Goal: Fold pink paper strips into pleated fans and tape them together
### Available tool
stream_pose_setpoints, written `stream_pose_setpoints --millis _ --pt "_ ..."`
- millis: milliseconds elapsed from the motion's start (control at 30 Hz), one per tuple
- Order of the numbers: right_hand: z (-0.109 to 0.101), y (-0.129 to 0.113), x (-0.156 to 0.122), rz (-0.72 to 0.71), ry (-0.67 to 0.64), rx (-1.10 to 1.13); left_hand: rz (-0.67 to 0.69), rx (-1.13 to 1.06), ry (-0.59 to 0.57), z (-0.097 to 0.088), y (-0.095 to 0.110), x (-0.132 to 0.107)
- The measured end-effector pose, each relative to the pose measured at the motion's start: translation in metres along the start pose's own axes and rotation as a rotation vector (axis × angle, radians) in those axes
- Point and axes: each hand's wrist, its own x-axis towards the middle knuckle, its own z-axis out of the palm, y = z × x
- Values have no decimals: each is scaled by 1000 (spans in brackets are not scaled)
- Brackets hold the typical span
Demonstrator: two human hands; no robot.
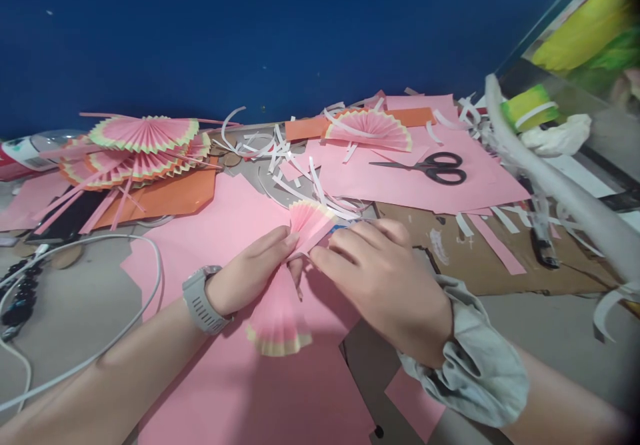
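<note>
A pleated pink paper fan (280,311) with a yellow scalloped edge is pinched at its middle, one half spreading towards me and the other (307,218) away. My left hand (253,271), with a grey watch on the wrist, pinches the fan's waist between thumb and fingers. My right hand (380,278), a grey-green scrunchie on its wrist, presses closed fingers on the same middle from the right. Both rest over a large pink paper sheet (220,231).
Finished pink fans (143,135) are stacked at the back left on orange paper. Another fan (370,128) and black scissors (435,167) lie on pink sheets at the back right. White paper strips (280,155) are scattered about. A white cable (100,285) loops at left.
</note>
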Motion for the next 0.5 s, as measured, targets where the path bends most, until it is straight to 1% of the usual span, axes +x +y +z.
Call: stream_pose_setpoints --millis 233,400,500 --pt "2 -2 -1 -6 -4 16 10 45 -114 -1 3 2" --pt "5 -2 0 -15 4 -8 12 23 -174 -1 -2 2" --pt "6 -2 -1 -33 -2 -9 -11 -18 -231 -1 -3 0"
